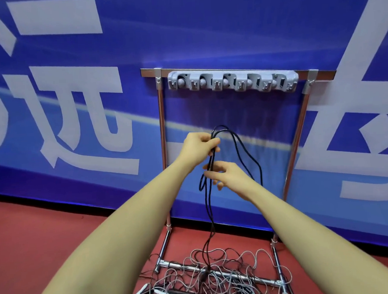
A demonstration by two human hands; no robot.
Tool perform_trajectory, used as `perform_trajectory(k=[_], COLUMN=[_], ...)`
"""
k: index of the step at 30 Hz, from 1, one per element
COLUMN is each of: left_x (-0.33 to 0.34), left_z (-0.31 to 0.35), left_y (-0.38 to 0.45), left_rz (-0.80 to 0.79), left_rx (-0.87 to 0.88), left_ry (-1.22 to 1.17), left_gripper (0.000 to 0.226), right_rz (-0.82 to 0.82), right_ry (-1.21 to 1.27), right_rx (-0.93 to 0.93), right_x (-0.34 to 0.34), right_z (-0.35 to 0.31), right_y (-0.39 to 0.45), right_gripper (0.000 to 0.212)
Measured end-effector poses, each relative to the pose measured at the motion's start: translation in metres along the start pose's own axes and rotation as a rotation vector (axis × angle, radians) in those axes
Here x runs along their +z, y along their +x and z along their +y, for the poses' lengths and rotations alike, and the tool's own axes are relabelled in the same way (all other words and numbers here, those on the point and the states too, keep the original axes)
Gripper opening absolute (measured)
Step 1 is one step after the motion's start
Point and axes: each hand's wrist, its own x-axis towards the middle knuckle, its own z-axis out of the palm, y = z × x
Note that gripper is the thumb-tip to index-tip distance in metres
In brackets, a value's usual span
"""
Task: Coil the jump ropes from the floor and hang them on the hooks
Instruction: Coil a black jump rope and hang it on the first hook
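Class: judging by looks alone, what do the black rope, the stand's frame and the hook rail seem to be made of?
Black rope: probably braided cord, matte, limp.
Stand frame: polished metal tubing, with mirror-like reflections.
Hook rail: likely moulded grey plastic, dull with rounded edges.

We've got the rack [233,144] standing right up against the banner wall [73,85], with the hook strip [232,80] mounted along its top bar and the tangled pile of ropes [209,278] on the floor [35,233] around its base bar. Our left hand [199,146] sits in front of the rack's middle, just above and a bit left of our right hand [228,175]. The rope [210,202] we're holding loops up over the left hand, passes the right hand, and drops straight down into the pile below.
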Motion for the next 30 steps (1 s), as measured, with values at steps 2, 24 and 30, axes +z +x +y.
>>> perform_trajectory(k=[2, 24, 30], left_x=[0.000, 0.004, 0.011], left_z=[0.007, -0.031, -0.033], left_y=[-0.001, -0.013, -0.006], left_rz=[-0.001, -0.234, -0.135], left_rx=[0.013, 0.433, 0.317], left_ry=[-0.057, 0.477, 0.587], left_gripper=[0.025, 0.030, 0.021], right_rz=[0.105, 0.522, 0.572], right_ry=[0.044, 0.196, 0.427], right_rx=[-0.039, 0.031, 0.026], right_x=[0.006, -0.031, -0.046], right_z=[-0.003, -0.010, -0.016], right_y=[0.003, 0.016, 0.016], right_gripper=[0.008, 0.022, 0.022])
